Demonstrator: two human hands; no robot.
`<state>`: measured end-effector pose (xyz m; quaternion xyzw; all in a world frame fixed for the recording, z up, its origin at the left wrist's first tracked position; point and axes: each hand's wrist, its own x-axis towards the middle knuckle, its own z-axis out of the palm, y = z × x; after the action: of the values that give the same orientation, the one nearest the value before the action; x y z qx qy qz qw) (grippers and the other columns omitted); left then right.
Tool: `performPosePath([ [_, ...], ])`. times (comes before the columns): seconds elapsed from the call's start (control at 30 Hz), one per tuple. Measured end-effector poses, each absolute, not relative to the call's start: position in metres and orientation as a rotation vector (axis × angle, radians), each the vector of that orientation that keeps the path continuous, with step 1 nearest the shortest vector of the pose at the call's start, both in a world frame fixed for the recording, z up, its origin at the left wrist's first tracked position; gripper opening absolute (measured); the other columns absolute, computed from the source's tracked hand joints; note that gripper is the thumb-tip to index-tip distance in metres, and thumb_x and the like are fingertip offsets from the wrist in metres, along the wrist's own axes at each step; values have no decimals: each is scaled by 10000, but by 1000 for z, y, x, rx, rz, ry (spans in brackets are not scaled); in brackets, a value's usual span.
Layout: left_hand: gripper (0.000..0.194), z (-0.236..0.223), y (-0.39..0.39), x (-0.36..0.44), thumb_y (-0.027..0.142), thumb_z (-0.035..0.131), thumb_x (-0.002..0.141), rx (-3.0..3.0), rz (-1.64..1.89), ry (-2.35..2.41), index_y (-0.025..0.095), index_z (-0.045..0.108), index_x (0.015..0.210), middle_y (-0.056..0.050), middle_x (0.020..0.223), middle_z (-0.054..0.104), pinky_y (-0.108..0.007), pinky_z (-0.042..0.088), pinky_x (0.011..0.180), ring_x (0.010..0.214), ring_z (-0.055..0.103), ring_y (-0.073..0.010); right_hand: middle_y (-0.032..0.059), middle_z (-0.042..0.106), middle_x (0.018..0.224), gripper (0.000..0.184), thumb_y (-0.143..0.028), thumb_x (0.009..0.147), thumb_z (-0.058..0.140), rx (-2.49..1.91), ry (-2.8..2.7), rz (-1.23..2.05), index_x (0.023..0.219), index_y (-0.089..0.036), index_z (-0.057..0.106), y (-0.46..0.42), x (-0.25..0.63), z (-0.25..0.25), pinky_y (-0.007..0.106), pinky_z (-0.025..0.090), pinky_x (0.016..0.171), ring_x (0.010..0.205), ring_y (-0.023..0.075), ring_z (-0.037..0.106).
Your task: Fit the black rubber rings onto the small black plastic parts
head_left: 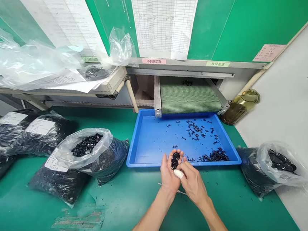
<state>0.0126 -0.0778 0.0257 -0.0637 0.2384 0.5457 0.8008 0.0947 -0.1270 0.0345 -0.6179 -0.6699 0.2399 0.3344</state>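
Note:
My left hand [170,177] is turned palm up at the near edge of the blue tray [147,162], cupping a few small round black discs [176,156]. Beside it, my right hand [192,180] has its fingers curled in close to the discs, with a white cover on the thumb. Whether the right fingertips hold a piece is hidden. Small black scraps [216,155] are heaped in the tray's near right corner, with more scattered [194,130] across its floor. A thin white stick [182,192] lies on the table behind my wrists.
A green conveyor belt [187,98] ends over the tray's far side, carrying a small black clump [187,82]. An open bag of black parts [89,144] stands left, near closed labelled bags [43,128]. Right are another open bag [279,162] and a bottle [239,108].

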Motion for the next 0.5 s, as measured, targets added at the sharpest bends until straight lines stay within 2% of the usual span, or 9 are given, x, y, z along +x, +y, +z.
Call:
performPosePath([
  [0.2, 183, 13, -80, 8, 315, 655, 761, 68, 1047, 671, 134, 632, 757, -34, 770, 629, -217, 464, 596, 673, 584, -115, -9, 493, 787, 157, -172, 895, 356, -1607, -1872, 553, 789, -221, 460, -134, 108, 39, 234, 338, 585, 654, 126, 451],
  [0.27, 220, 13, -86, 6, 353, 674, 749, 242, 986, 782, 140, 618, 763, 5, 696, 577, -173, 384, 483, 570, 510, -73, -10, 488, 792, 157, -124, 871, 357, -1630, -1942, 477, 802, -222, 458, -134, 114, 41, 239, 321, 577, 636, 124, 440],
  [0.33, 282, 16, -93, 3, 424, 672, 746, 390, 890, 826, 155, 590, 771, 47, 608, 489, -149, 234, 391, 473, 401, -40, -12, 485, 793, 187, -74, 835, 352, -1623, -2017, 440, 809, -222, 462, -134, 118, 43, 242, 316, 578, 631, 124, 438],
  [0.4, 327, 21, -97, 0, 459, 675, 735, 491, 792, 800, 164, 535, 728, 76, 557, 402, -152, 109, 379, 424, 297, -22, -15, 477, 787, 202, -59, 819, 352, -1615, -2046, 455, 796, -223, 469, -134, 121, 44, 237, 323, 577, 627, 120, 439],
  [0.5, 340, 26, -97, -2, 448, 687, 722, 592, 739, 791, 170, 493, 708, 77, 566, 399, -155, 85, 392, 429, 279, -20, -12, 472, 798, 182, -94, 836, 369, -1672, -1956, 468, 810, -220, 497, -136, 122, 45, 230, 347, 581, 640, 118, 466],
])
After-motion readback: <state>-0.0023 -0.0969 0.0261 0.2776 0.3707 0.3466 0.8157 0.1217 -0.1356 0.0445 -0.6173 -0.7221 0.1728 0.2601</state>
